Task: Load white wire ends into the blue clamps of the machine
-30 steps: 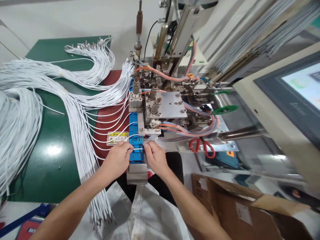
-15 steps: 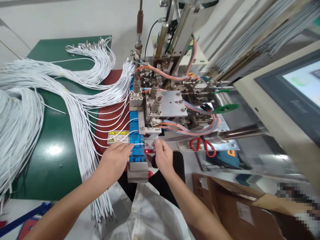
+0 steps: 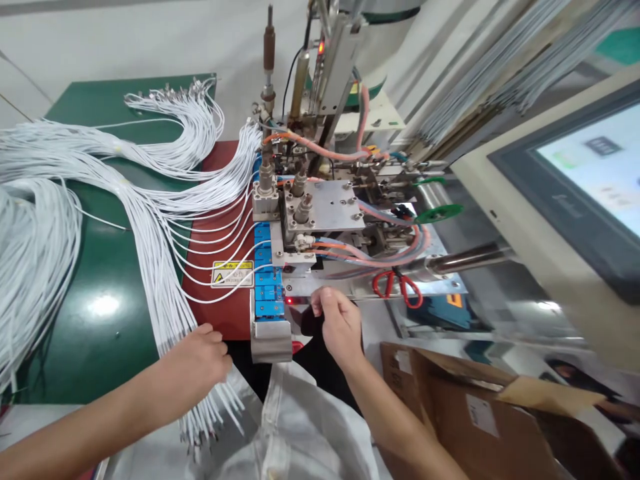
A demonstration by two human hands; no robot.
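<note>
My left hand rests on the near ends of a bundle of white wires, fingers curled over them at the edge of the red mat. My right hand is closed in a loose pinch just right of the row of blue clamps on the machine's track; what it pinches is too small to make out. A small red light glows beside the clamps. Several white wires lie across the mat with their ends in the blue clamps.
The machine head with cylinders and orange hoses stands behind the clamps. Red-handled scissors lie on its steel plate. A touchscreen panel is at right, an open cardboard box at lower right, a white plastic bag below, a green table at left.
My left hand left the blue clamps and moved down-left onto the wire bundle ends. My right hand shifted right, off the clamps, to the steel plate's front edge.
</note>
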